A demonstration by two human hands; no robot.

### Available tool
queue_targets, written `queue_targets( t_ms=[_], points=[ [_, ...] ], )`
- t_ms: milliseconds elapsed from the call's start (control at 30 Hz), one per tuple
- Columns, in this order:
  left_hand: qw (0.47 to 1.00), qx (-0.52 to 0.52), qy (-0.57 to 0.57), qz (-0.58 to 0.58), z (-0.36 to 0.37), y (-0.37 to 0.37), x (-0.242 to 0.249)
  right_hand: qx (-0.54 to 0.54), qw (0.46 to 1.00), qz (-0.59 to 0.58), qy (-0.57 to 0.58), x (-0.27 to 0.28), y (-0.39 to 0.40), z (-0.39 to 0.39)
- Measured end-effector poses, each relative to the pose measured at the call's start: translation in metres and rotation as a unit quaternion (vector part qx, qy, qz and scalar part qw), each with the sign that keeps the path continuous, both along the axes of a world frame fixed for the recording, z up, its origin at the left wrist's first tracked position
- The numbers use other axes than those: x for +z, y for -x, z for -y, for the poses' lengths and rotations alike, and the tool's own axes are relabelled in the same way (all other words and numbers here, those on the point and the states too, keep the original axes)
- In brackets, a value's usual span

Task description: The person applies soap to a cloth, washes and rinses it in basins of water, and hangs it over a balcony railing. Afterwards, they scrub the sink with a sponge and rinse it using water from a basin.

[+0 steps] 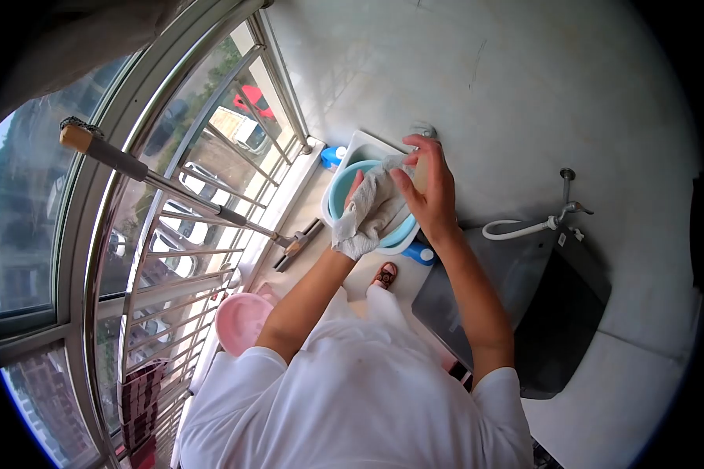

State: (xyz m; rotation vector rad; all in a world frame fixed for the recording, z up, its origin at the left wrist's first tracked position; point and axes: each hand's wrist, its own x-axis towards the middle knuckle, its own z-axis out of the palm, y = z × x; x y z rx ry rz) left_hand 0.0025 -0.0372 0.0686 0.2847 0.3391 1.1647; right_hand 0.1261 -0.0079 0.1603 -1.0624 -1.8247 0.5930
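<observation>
A wet-looking grey-white cloth (377, 202) lies over my left hand (354, 190), bunched along it and hanging past the wrist. Part of that hand shows at the cloth's left edge; its other fingers are hidden beneath. My right hand (434, 187) is raised at the cloth's right side, thumb and fingers apart and curved, just below the wall tap (423, 129). Under both hands, a light blue basin (339, 187) sits inside a white sink (361, 143).
A black-topped appliance (477, 270) stands to the right, below a tap with a white hose (516, 229). At left are a metal railing (181, 270), a leaning long-handled mop (203, 205) and a pink basin (241, 322). Blue bottles (332, 156) flank the sink.
</observation>
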Motion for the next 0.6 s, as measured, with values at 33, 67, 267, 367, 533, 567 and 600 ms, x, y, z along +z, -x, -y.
queue_targets(
  t_ms=[33,67,267,367,533,567,600],
  points=[
    [0.986,0.042,-0.077,-0.142,-0.001,-0.003,-0.02,0.042,0.988,0.12,-0.092,-0.019,0.02,0.006],
    [0.945,0.082,-0.152,-0.279,0.0,-0.006,-0.04,0.082,0.951,0.238,-0.18,-0.041,0.032,0.011],
    [0.902,0.019,-0.176,-0.394,0.001,-0.01,-0.023,-0.041,0.982,0.171,-0.066,-0.078,0.019,-0.026],
    [0.871,0.11,-0.195,-0.438,0.0,-0.006,-0.066,0.007,0.985,0.151,-0.087,-0.077,0.037,0.009],
    [0.745,0.093,-0.246,-0.614,0.014,-0.001,-0.051,-0.082,0.99,0.111,0.025,-0.095,0.007,-0.038],
    [0.732,0.081,-0.257,-0.626,0.018,-0.001,-0.051,-0.114,0.988,0.106,0.021,-0.1,0.002,-0.044],
    [0.718,0.07,-0.268,-0.638,0.022,-0.001,-0.051,-0.145,0.984,0.101,0.018,-0.105,-0.002,-0.051]
  ],
)
